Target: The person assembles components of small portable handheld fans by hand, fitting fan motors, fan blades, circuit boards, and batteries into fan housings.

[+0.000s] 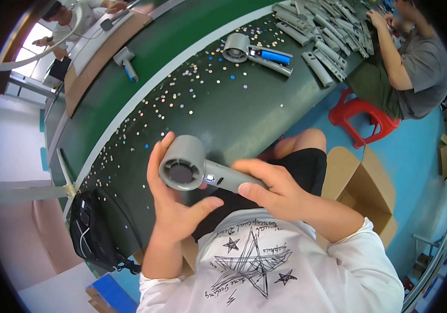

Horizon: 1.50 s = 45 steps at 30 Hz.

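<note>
Head view: left grip (173, 204) spread, right grip (278, 189) clamping gray fan (199, 165), handle (230, 178) slanting lower-right.

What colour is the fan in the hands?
The held fan is grey, best seen in the head view.

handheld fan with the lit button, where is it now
The handheld fan is mid-picture in the head view, handle in the right hand, round housing at the left hand.
</note>
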Tool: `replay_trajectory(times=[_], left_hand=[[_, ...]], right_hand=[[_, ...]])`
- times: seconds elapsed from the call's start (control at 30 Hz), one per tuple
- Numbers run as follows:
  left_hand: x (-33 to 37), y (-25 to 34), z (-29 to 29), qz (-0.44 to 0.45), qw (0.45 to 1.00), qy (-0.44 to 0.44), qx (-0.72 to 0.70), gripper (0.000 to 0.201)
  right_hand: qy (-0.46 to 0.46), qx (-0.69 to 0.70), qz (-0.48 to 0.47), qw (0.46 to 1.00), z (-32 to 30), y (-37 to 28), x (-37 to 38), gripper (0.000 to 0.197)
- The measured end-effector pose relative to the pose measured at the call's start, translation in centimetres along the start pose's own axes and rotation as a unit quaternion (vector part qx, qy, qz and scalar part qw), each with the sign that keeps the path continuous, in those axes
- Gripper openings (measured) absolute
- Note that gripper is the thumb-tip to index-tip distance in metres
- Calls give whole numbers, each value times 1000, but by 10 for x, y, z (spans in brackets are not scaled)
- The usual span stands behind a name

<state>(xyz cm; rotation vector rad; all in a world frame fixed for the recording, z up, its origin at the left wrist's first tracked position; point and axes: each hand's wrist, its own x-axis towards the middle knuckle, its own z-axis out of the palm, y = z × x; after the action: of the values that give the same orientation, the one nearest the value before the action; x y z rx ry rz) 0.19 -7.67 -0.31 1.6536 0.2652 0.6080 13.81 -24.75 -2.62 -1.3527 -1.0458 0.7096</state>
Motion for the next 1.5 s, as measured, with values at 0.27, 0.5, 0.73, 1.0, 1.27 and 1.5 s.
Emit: replay_trajectory(times=[0.27,0.5,0.73,1.0,1.27,1.5], left_hand=[[30,18,-14,-75,991,-34,103,103],[56,15,-21,-120,972,-83,185,99],[91,21,-30,-72,981,-50,172,95],[105,2,-49,-36,982,-5,184,95],[154,-46,-106,6,963,178,200,85],[215,-98,-192,-258,791,189,521,66]], right_hand=[[-79,315,99,941,-5,2,24,41],[-53,451,222,863,-11,-1,46,42],[-47,391,191,899,-11,-6,79,49],[-40,389,264,882,-12,-1,113,53],[18,26,160,987,5,-7,249,41],[33,-46,49,997,51,84,526,38]])
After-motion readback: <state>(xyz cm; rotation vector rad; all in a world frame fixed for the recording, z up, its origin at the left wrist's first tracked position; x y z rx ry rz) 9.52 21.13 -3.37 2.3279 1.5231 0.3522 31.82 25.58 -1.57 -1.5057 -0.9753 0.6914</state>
